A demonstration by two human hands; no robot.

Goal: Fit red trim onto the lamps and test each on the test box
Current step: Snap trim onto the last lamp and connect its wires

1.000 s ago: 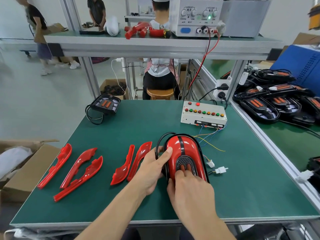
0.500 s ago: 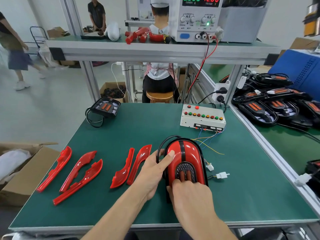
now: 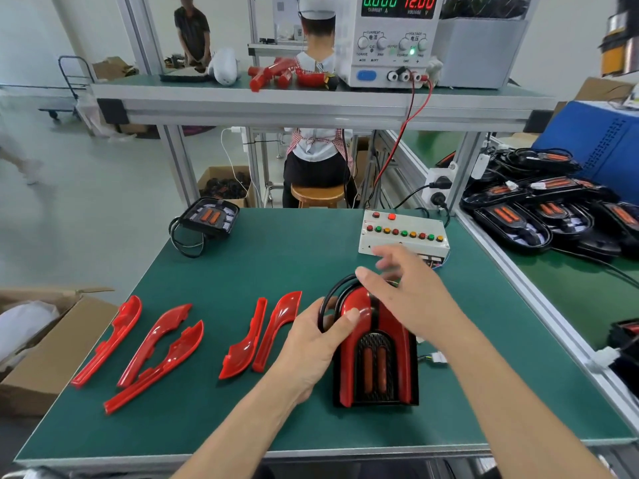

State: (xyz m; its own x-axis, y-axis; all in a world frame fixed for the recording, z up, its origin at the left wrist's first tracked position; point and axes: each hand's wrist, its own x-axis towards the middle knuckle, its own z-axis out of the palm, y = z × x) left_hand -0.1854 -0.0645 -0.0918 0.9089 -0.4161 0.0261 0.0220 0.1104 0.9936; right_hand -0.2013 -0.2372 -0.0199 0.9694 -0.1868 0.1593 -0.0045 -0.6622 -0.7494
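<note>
The left hand (image 3: pixel 313 344) steadies the trimmed lamp (image 3: pixel 375 350) on the green tabletop (image 3: pixel 276 264), thumb laid on the red trim near its rounded top and fingers resting along its left flank by the black cable loop (image 3: pixel 328 305). This looks like bracing, so the lamp stays put for wiring up. The right hand (image 3: pixel 408 299) floats above the lamp's far end, fingers spread, gripping nothing, just short of the test box (image 3: pixel 403 236) beyond it. Off to the left hand's left lie loose red trim pieces (image 3: pixel 152 344). The white connector (image 3: pixel 436 358) lies under the right forearm.
</note>
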